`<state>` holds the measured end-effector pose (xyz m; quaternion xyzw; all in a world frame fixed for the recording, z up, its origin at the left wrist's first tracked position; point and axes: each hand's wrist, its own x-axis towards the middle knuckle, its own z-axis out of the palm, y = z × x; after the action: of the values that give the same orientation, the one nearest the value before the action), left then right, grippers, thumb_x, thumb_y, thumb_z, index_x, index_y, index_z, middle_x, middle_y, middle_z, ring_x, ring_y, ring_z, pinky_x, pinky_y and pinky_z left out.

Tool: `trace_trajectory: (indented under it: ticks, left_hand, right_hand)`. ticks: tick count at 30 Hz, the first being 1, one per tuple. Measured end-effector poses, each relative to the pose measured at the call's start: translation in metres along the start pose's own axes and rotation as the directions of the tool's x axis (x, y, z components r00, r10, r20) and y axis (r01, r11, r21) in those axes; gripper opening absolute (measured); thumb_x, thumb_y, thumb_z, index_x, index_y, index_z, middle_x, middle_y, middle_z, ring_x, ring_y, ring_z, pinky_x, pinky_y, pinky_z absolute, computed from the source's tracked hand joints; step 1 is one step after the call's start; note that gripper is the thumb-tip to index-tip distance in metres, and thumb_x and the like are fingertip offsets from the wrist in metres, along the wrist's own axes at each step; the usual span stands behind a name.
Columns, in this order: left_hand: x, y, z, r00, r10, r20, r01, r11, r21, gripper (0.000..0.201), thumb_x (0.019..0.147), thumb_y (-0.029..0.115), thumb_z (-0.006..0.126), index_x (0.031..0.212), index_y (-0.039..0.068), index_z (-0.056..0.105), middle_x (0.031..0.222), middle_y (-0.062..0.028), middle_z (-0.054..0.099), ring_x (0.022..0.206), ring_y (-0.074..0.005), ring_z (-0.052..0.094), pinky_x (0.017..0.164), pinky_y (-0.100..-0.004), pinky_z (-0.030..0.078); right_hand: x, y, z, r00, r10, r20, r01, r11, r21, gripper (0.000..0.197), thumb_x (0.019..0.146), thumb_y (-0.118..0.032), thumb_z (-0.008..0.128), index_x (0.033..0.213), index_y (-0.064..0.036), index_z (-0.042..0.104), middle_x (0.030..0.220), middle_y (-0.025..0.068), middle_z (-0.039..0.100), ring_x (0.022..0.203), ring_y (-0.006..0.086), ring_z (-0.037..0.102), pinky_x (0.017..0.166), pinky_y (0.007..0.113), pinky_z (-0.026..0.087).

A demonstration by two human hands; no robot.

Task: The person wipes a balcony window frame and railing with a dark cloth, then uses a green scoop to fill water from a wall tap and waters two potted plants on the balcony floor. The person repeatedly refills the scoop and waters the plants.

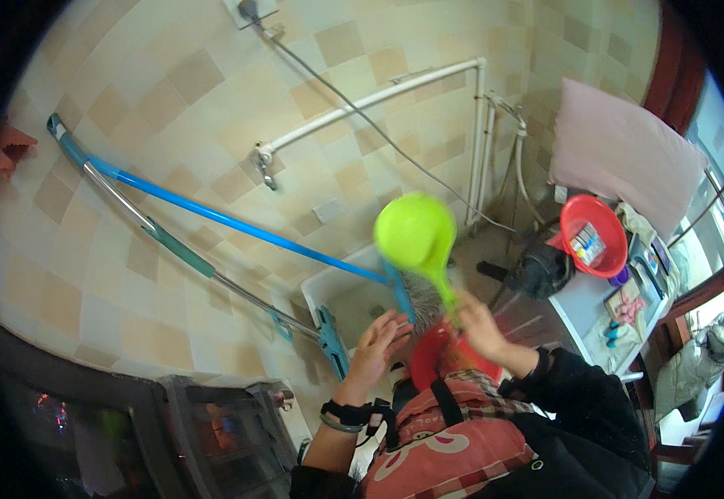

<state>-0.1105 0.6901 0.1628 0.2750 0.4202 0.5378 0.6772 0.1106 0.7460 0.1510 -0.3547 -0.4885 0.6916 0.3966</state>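
Observation:
My right hand is closed round the handle of a bright green water scoop, whose round bowl is raised in front of me and slightly blurred. My left hand is held up to the left of the handle, fingers stretched out, with nothing in it. Below both hands is a red basin, partly hidden by my right hand and my red apron. Just beyond it, the grey strands of a mop head show under the scoop.
A white sink stands against the tiled wall, with a blue mop pole and a metal-and-green pole leaning across it. Above is a tap on a white pipe. A red bowl sits on the cluttered white table at right.

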Motion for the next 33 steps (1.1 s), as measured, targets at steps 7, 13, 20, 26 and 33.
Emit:
trace_trajectory:
  ticks: [7,13,20,26,33]
  left_hand:
    - [0.037,0.056,-0.078,0.975,0.002,-0.222,-0.064,0.961,-0.269,0.023,0.096,0.019,0.046,0.106,-0.001,0.053,0.104,-0.0136,0.058,0.1,-0.0252,0.057,0.085,-0.0371,0.048]
    - [0.05,0.104,-0.124,0.919,0.028,-0.394,-0.119,0.971,-0.208,0.015,0.094,0.013,0.048,0.102,0.0,0.048,0.085,-0.0056,0.051,0.068,-0.0151,0.052,0.067,-0.0317,0.051]
    - [0.064,0.144,-0.145,0.959,-0.049,-0.278,0.033,0.998,-0.063,0.018,0.093,0.012,0.05,0.104,-0.002,0.05,0.088,-0.0065,0.052,0.069,-0.0131,0.052,0.062,-0.0295,0.049]
    - [0.071,0.156,-0.156,0.971,-0.077,-0.225,0.052,0.992,-0.117,0.021,0.093,0.014,0.051,0.104,-0.003,0.05,0.085,-0.0063,0.053,0.068,-0.0131,0.053,0.059,-0.0271,0.049]
    - [0.082,0.159,-0.163,0.991,-0.1,-0.092,0.08,0.977,-0.2,0.02,0.093,0.017,0.052,0.099,-0.002,0.051,0.079,-0.0048,0.052,0.064,-0.0128,0.053,0.057,-0.0257,0.048]
  right_hand:
    - [0.086,0.004,0.132,0.923,0.03,0.383,0.188,0.834,-0.519,0.041,0.093,-0.028,0.047,0.13,-0.009,0.046,0.084,0.0142,0.062,0.074,0.027,0.062,0.069,0.036,0.05]
    - [0.232,-0.076,0.176,0.894,-0.397,0.209,0.435,0.65,-0.623,0.032,0.083,-0.025,0.063,0.102,0.0001,0.056,0.086,0.0181,0.059,0.082,0.0297,0.06,0.073,0.037,0.048]
    - [0.343,-0.124,0.243,0.72,-0.628,0.295,0.587,0.326,-0.741,0.051,0.081,-0.023,0.063,0.12,0.0067,0.048,0.098,0.0235,0.06,0.095,0.037,0.056,0.084,0.04,0.046]
    - [0.364,-0.136,0.232,0.775,-0.525,0.353,0.606,0.459,-0.65,0.033,0.085,0.0,0.052,0.116,-0.0058,0.059,0.109,0.0143,0.063,0.095,0.0293,0.062,0.082,0.033,0.049]
    - [0.381,-0.136,0.221,0.706,-0.624,0.335,0.638,0.355,-0.683,0.024,0.079,-0.003,0.061,0.1,-0.0122,0.069,0.094,0.0118,0.065,0.083,0.0292,0.061,0.073,0.035,0.049]
